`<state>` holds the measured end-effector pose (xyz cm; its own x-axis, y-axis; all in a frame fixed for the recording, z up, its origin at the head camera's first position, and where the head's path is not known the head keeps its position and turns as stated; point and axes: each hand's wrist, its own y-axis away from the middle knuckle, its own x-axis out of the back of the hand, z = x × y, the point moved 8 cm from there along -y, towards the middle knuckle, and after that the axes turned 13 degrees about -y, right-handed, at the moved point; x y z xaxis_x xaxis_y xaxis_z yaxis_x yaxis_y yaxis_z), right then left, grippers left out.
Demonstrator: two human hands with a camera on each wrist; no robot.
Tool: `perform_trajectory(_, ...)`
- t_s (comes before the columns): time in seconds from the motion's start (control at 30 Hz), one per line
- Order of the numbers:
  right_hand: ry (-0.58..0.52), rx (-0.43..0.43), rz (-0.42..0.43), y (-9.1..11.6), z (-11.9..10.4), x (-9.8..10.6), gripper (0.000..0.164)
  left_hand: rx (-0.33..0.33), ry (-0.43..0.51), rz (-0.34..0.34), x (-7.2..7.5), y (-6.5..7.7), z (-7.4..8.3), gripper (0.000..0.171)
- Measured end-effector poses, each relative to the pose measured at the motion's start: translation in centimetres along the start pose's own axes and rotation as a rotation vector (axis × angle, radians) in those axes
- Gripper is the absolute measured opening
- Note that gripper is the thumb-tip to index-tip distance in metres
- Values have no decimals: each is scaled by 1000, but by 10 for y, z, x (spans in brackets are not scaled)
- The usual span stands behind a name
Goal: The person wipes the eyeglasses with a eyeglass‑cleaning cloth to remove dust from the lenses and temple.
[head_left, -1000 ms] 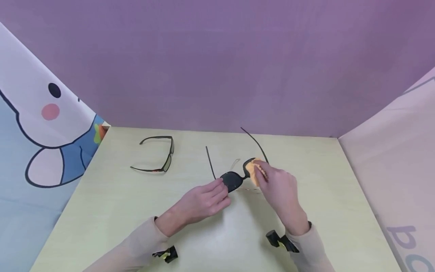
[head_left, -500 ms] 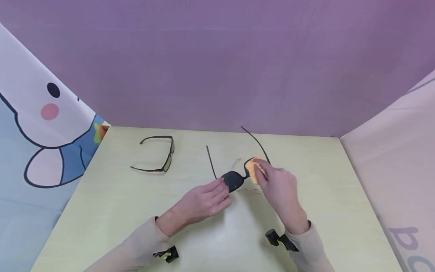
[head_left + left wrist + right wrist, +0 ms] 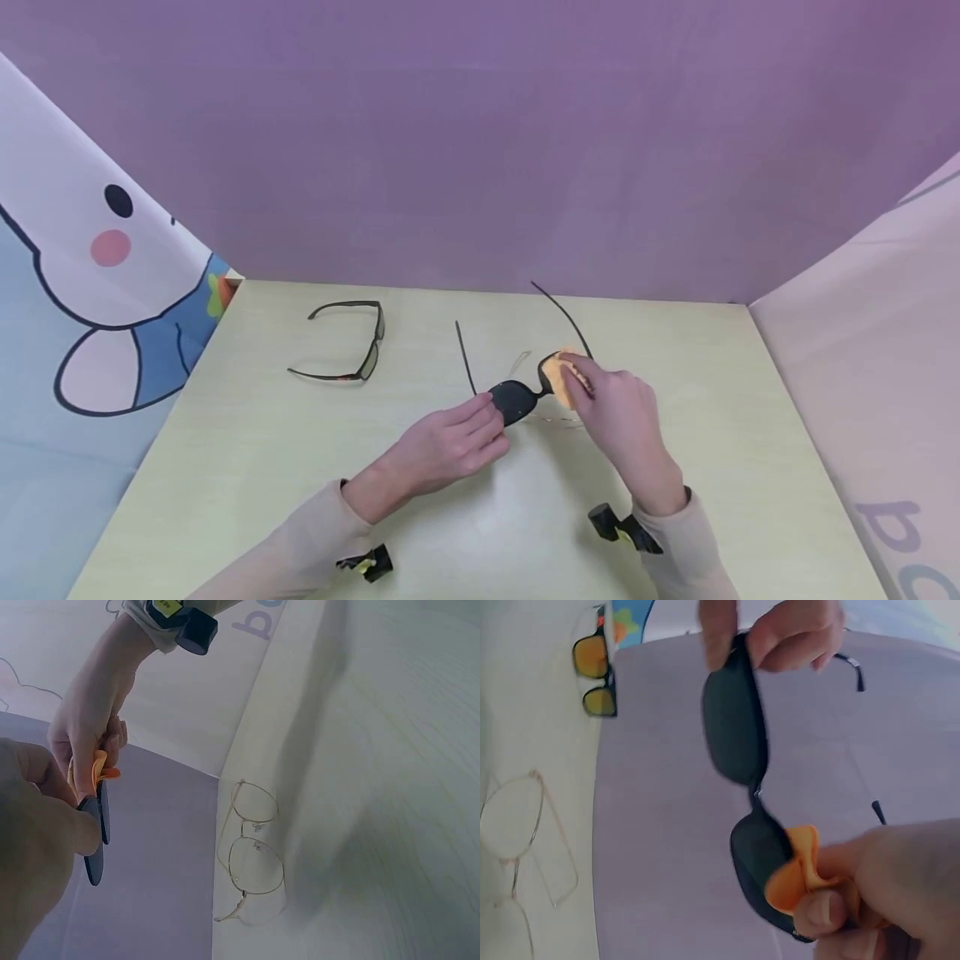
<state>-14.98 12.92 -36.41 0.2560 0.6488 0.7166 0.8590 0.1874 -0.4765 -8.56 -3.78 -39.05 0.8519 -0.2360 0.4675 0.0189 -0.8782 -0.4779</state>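
Note:
Black sunglasses (image 3: 513, 402) with dark lenses are held up over the table, their temples spread away from the person. My left hand (image 3: 453, 442) pinches the outer end of the left lens between thumb and fingers. An orange cloth (image 3: 558, 382) is pinched in my right hand (image 3: 618, 417) and folded over the right lens. In the right wrist view the cloth (image 3: 791, 877) wraps both faces of that lens, covering part of it. Thin gold wire-rimmed glasses (image 3: 256, 865) lie on the table beneath, mostly hidden by the hands and sunglasses in the head view.
Another pair of black-framed glasses (image 3: 369, 354) rests at the back left of the pale table (image 3: 225, 467), temples unfolded. A purple wall (image 3: 480, 167) rises behind the table's far edge. Printed cloth panels stand left (image 3: 112, 333) and right (image 3: 862, 350).
Both hands keep their grips in nearly the same place. The sunglasses and the orange cloth shift only very slightly; the other glasses stay still.

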Motion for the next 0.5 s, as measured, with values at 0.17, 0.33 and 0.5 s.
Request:
perform_trajectory(0.17, -1, 92, -53, 2, -14, -8, 17, -6, 2, -14, 0, 0, 1, 26)
perform_trajectory(0.33, 36, 23, 0, -1, -7, -2, 17, -1, -4, -6, 1, -1, 1, 27)
perform_trajectory(0.5, 42, 2, 13, -2, -4, 2, 18, -3, -7, -7, 2, 0, -1, 29)
